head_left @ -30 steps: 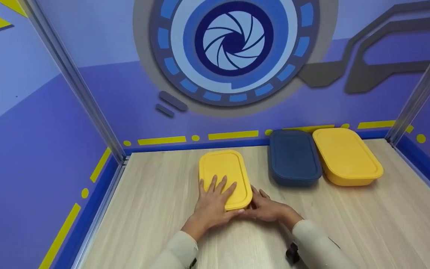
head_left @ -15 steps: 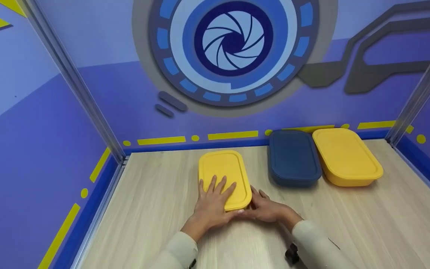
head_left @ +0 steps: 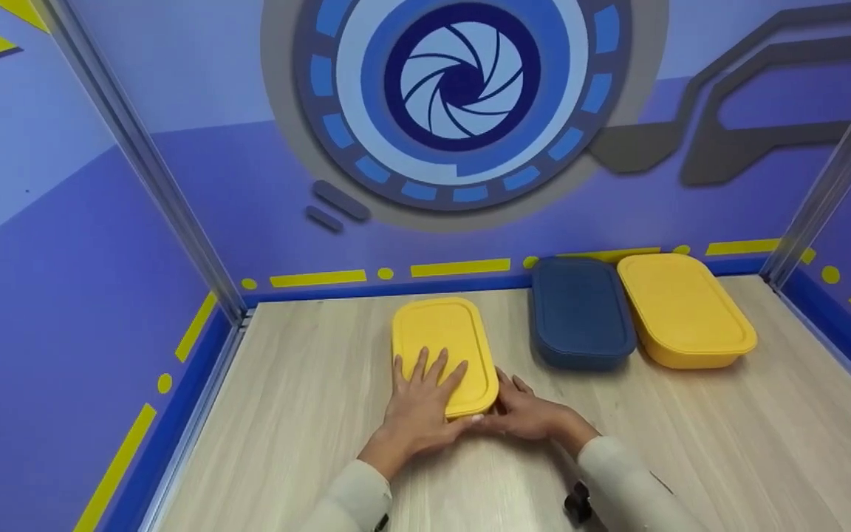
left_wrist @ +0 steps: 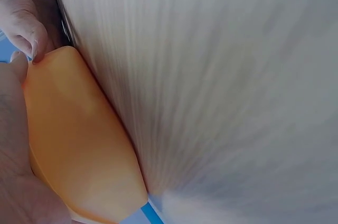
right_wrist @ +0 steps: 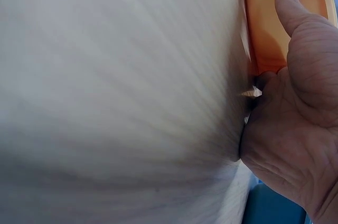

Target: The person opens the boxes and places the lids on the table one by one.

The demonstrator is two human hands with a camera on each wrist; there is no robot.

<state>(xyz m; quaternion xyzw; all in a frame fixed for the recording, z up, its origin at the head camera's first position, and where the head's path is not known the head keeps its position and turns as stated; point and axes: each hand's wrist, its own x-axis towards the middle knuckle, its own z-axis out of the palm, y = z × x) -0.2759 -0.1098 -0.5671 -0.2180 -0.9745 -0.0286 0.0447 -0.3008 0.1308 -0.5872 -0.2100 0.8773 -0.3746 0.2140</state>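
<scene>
A yellow lunch box [head_left: 440, 325] with its lid on lies lengthwise left of centre on the table. My left hand [head_left: 419, 408] rests on the near half of the lid, fingers spread and straight, thumb along the front edge. With my right hand [head_left: 532, 415] I hold the box's near right corner: the thumb touches the front wall [right_wrist: 261, 23], and the other fingers reach along the right side, partly hidden. In the left wrist view, the smooth orange-looking wall [left_wrist: 79, 129] of the box sits on the wood between both hands.
A dark blue lidded box [head_left: 582, 310] and a larger yellow lidded box [head_left: 688, 307] stand side by side at the back right, near the rear panel. Printed panels [head_left: 174, 443] border the wooden table [head_left: 307, 414] at left, back and right.
</scene>
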